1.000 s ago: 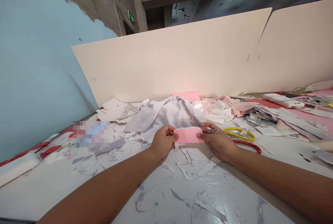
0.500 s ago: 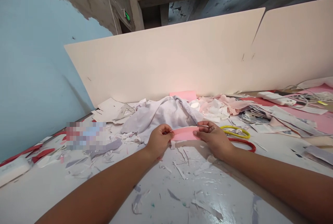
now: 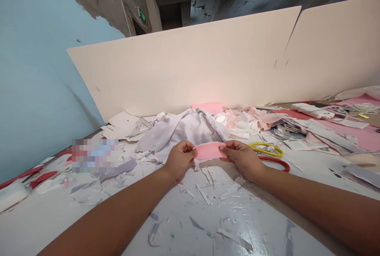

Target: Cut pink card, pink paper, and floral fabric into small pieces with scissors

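On my screen I can see two bare arms reaching in from the bottom. The left hand and the right hand are both holding one flat pink paper strip. Each grip is narrow, with the thumb and fingers of each hand pinching one short end of the strip. The strip is held between the hands, above a shiny white surface and just in front of a crumpled pale grey cloth. Lots of little white and grey paper scraps lie on the surface below the hands. Just beside the right hand are a thin yellow loop and a thin red loop. They may be handles, but I cannot tell. Behind the cloth, a small pink paper sheet stands against a tall cream board. To the left of the cloth, a clear plastic triangle ruler lies on some white paper sheets. Farther right is a messy pile of printed papers, and past it is a white power strip with wires. A blurry patch on the left is too smeared to make out. A pale blue wall runs along the left side.
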Available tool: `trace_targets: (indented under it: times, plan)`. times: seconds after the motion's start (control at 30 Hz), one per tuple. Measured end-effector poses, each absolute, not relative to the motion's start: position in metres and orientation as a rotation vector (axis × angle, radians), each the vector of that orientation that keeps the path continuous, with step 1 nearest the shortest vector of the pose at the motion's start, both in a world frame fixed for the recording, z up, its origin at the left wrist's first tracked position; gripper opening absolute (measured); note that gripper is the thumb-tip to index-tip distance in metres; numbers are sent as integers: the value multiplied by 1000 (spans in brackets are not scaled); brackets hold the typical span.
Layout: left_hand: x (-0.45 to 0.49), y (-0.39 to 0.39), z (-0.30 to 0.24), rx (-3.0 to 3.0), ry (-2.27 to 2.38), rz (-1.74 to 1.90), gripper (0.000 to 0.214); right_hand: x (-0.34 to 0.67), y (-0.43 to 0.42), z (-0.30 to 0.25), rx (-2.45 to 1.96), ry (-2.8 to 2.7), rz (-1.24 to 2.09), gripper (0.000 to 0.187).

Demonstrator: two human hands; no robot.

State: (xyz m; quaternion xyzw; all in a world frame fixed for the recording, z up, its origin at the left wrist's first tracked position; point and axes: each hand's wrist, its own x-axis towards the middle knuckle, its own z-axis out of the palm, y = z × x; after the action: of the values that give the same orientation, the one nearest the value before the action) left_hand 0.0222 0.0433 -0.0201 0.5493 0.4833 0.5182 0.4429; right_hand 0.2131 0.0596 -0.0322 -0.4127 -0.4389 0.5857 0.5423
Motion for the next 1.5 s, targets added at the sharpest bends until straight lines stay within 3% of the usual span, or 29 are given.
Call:
trace_targets:
  times: [0.43,0.73,1.0,1.1,1.27,1.5]
  plan:
    - [20,46,-25,1300,1152,1251,24,214,61,-32,-1019,-1074,1337,25]
    - [21,42,-23,1432,1221,1227,12,216,52,-19,-1099,-1320,1228,26]
    - [12,34,-16,1635,1345,873,12,239,64,7,-1250,-1725,1260,31]
    - [1,39,0,1695,1402,726,10,254,66,18,-1263,-2082,1264,23]
    - [-20,52,32,1785,1616,858,14,277,69,34,-1498,-2518,742,11]
    - [-28,63,39,1747,1634,760,14,294,78,37,-1913,-2461,354,21]
